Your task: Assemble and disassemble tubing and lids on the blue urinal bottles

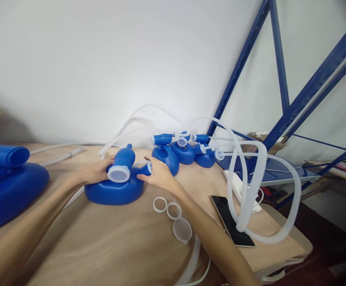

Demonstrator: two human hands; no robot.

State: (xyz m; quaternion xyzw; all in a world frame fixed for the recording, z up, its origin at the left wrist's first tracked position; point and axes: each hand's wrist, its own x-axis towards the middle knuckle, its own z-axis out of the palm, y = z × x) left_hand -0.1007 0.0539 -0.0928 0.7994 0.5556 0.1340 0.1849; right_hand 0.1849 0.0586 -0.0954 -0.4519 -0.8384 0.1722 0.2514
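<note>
In the head view, a blue bottle is set flat on the table, right between the two hands; its wide bottom seems to be put down so that it does not tip. A big blue cup is seen on top, and its white rim is turned to the front, maybe so that it can be seen well. The left hand is kept at the bottle's left side, most likely to keep it still; its fingertips are hidden by the cup, so how wide or tight they are cannot be told. The small blue neck is held by the right hand; the fingers are bent in and kept narrow around it, as if the neck is being kept steady.

A white lid and two white rings are laid flat by the right arm, where they can be reached with ease; a black phone is put farther to the right, near loops of clear hose. More blue bottles are stood at the back, near the wall; a large blue bottle is seen at the left edge, apart from the one by the hands.
</note>
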